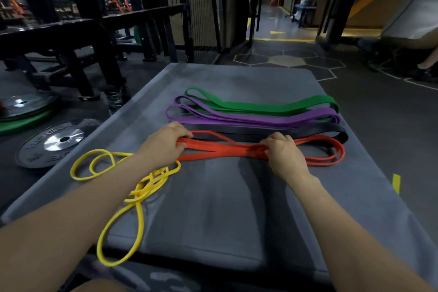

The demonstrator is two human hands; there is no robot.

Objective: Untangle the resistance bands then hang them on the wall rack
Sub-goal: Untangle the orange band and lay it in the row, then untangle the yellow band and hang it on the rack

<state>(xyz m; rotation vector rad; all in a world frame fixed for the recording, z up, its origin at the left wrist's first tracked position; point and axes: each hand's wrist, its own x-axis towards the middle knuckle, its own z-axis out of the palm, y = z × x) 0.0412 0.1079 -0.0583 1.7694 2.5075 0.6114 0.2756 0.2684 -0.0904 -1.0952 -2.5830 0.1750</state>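
Note:
Several resistance bands lie on a grey mat (213, 208). The red band (220, 148) stretches across the mat's middle; my left hand (164, 143) grips its left end and my right hand (283, 150) pinches it near the middle. Behind it lie a black band (308, 131), a purple band (237, 119) and a green band (260, 104), each folded flat side by side. A yellow band (139, 187) sits tangled in loops at the mat's left, partly under my left forearm. No wall rack is in view.
Weight plates (55, 143) lie on the floor left of the mat, beside a black metal rack frame (94, 38). A doorway and corridor (279, 19) open ahead. A seated person's legs (426, 61) are at the far right.

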